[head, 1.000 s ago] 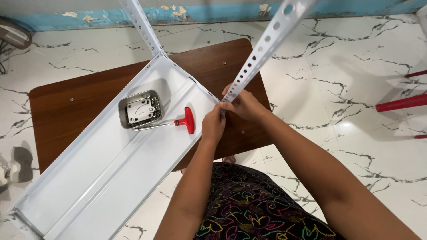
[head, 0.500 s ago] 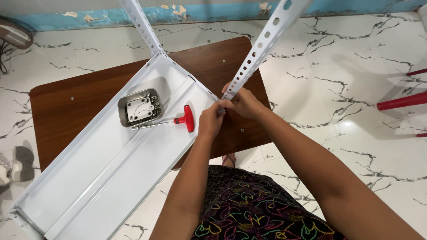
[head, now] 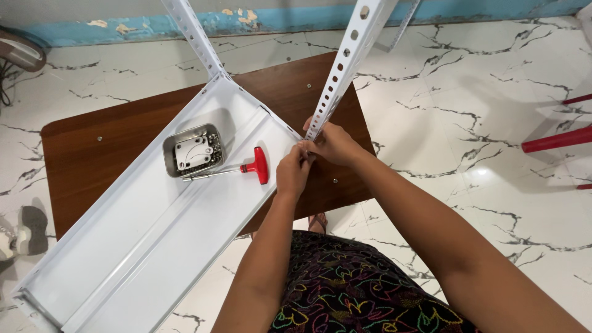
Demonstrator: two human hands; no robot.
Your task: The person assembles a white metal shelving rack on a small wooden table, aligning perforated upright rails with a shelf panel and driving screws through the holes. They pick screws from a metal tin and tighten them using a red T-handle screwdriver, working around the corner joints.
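A white perforated metal post [head: 345, 68] rises from the near corner of a white shelf panel [head: 142, 240] lying on a brown wooden table [head: 92, 148]. Both hands meet at the post's foot: the right hand [head: 336, 143] grips its lower end, while the left hand [head: 294, 172] pinches closed just beside it at the panel's corner. On the panel, left of the hands, rest a red-handled T-wrench [head: 246, 168] and a metal tin [head: 193, 150] of small hardware.

Bright even daylight, soft glare on marble floor [head: 487, 172] at right, faint shadows, sharp focus, slight wide-angle edge distortion.
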